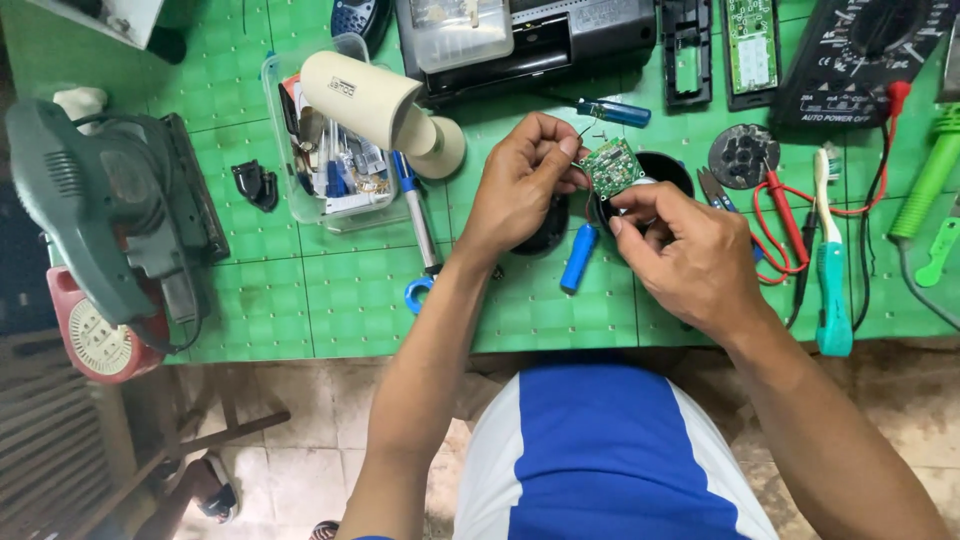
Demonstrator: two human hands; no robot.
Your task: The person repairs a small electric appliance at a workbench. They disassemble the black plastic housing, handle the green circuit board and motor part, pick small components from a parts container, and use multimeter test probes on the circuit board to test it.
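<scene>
Both hands meet over the green cutting mat (300, 300) around a small green circuit board (610, 167); the left hand (520, 185) pinches the board's left edge between thumb and fingers, and the right hand (690, 255) is closed on something just below the board, its fingertips touching the lower edge. Directly under the board sits a round black housing (672, 168); a blue cylindrical battery (579, 257) lies below and left of the board; a blue-handled screwdriver (612, 112) lies just above it; a black multimeter (865, 60) rests well to the board's upper right; a clear plastic box (325, 205) of parts stands well to its left.
</scene>
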